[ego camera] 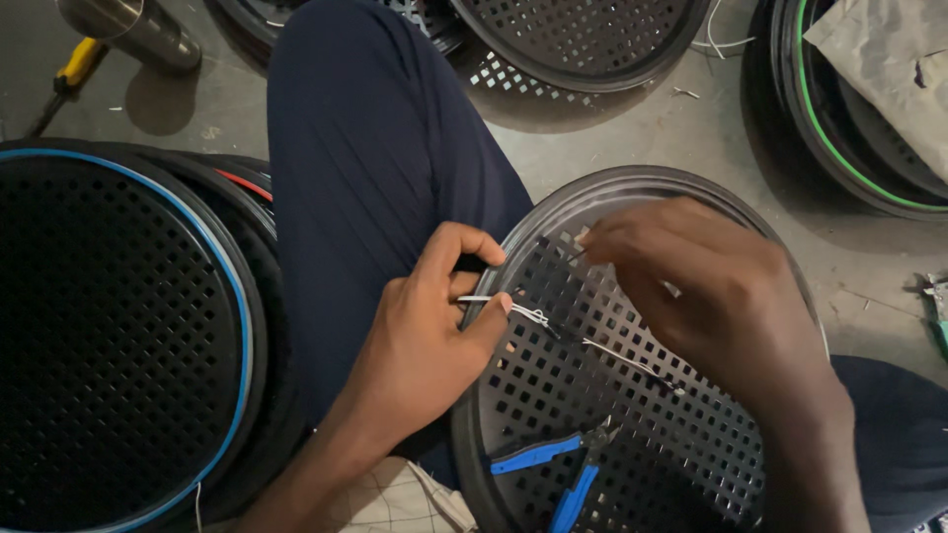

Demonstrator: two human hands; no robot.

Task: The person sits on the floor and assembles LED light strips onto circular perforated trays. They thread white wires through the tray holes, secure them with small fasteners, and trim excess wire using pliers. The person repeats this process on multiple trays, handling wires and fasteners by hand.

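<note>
Two hands share one thin wire (583, 343) – left hand (434, 336) pinches its near end, right hand (711, 296) (fingers curled) covers the far end, slanting across the perforated tray (632, 434).

A stack of black perforated round trays (118, 326), the top one rimmed in blue, sits at the left on the concrete floor (632, 138). More perforated trays (583, 39) lie at the top, and a green-rimmed one (839, 128) holds crumpled paper (889, 69). A metal cylinder (133, 30) and a yellow-handled tool (74, 69) lie top left.
</note>
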